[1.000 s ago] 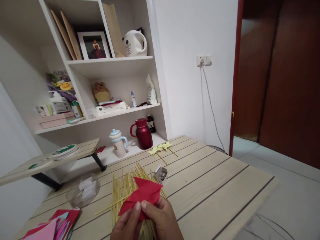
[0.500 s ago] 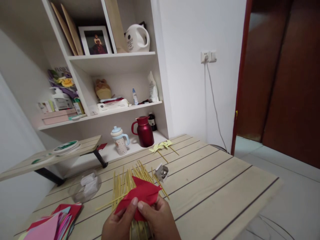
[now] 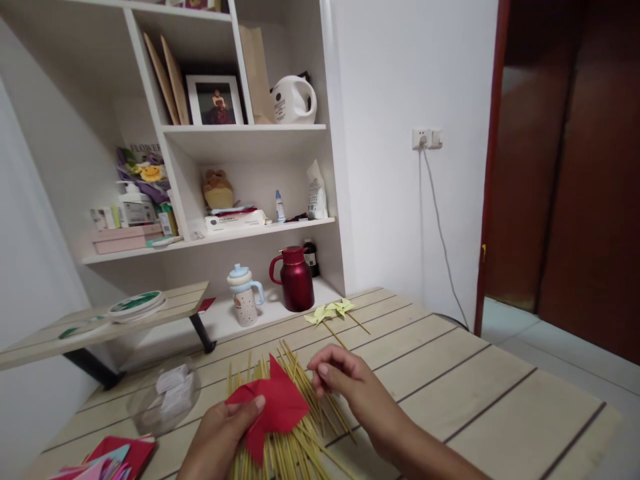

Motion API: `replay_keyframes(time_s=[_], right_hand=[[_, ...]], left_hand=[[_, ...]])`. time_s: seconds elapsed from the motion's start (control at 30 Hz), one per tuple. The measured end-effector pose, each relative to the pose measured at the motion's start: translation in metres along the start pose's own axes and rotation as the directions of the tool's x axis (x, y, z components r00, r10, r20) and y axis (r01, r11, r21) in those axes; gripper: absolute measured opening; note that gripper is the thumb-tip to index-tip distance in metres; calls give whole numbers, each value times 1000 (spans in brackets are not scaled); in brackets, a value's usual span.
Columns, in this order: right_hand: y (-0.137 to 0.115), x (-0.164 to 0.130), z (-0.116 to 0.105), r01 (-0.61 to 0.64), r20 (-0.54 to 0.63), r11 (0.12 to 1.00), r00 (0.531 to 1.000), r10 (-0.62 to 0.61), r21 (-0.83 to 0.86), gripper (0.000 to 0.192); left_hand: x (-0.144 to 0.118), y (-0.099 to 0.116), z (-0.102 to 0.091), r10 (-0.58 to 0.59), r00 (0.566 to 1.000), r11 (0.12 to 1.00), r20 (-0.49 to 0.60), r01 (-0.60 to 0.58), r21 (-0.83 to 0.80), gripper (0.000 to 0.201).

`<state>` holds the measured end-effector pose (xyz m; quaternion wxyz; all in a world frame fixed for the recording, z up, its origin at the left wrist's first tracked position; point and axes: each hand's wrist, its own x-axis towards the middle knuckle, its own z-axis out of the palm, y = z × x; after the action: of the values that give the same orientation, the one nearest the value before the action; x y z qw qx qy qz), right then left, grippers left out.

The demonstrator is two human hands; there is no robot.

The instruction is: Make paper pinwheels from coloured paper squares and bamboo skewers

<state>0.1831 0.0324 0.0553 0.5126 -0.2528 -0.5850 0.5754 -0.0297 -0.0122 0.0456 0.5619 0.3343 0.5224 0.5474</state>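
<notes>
Paper (image 3: 276, 404), above sticks (image 3: 287, 457), is held by the left hand (image 3: 220, 432) from eight o'clock, thumb uppermost, other fingers hidden. At its two o'clock hangs the right hand (image 3: 345, 379), curled; we cannot tell whether it pinches anything.

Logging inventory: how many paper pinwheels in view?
3: the red folded-paper pinwheel in the left hand; a pale-yellow paper pinwheel far back on the dark-lined beige table; a second pale-yellow pinwheel just right of it. Others could be hidden.

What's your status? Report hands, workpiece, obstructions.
Left hand holds red folded-paper pinwheel. Right hand apart from it, contents unclear. Thin yellow sticks below; nothing visibly blocking.
</notes>
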Motion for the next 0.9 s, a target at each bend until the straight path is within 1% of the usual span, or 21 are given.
replay_keyframes(time_s=[0.03, 0.07, 0.1, 0.17, 0.23, 0.33, 0.43, 0.53, 0.67, 0.77, 0.9], right_hand=[[-5, 9, -2, 77, 57, 992, 996, -71, -99, 11], [-7, 18, -3, 187, 130, 956, 978, -160, -225, 15], [-8, 26, -4, 276, 198, 915, 954, -224, -294, 20], [-5, 37, -5, 348, 328, 879, 914, -240, -326, 25], [4, 42, -6, 355, 397, 879, 892, -216, -318, 29], [20, 41, -9, 345, 439, 884, 879, -186, -315, 36], [31, 39, -12, 340, 491, 886, 857, -154, -316, 38], [35, 40, -15, 315, 510, 900, 851, -126, -302, 32], [37, 42, -16, 255, 487, 919, 870, -82, -300, 22], [40, 41, -13, 204, 442, 937, 895, -61, -283, 15], [43, 37, -8, 97, 339, 962, 941, -5, -256, 9]], left_hand=[[3, -2, -1, -17, 999, 1000, 42, 17, 14, 33], [6, -3, -2, -43, 995, 999, 91, 42, 20, 36], [9, -5, -2, -67, 988, 998, 136, 65, 18, 38], [12, -9, -2, -86, 983, 996, 162, 86, 9, 42], [12, -11, -1, -87, 983, 996, 162, 87, 3, 44], [10, -12, 0, -100, 983, 995, 157, 100, 7, 47], [9, -11, -1, -116, 982, 993, 149, 115, 16, 47], [12, -12, -4, -61, 990, 996, 125, 51, 78, 44], [22, -20, -10, 46, 994, 980, 104, -65, 188, 39], [26, -24, -9, 70, 995, 973, 75, -84, 217, 38], [23, -21, -2, 80, 994, 967, 73, -95, 236, 40]])
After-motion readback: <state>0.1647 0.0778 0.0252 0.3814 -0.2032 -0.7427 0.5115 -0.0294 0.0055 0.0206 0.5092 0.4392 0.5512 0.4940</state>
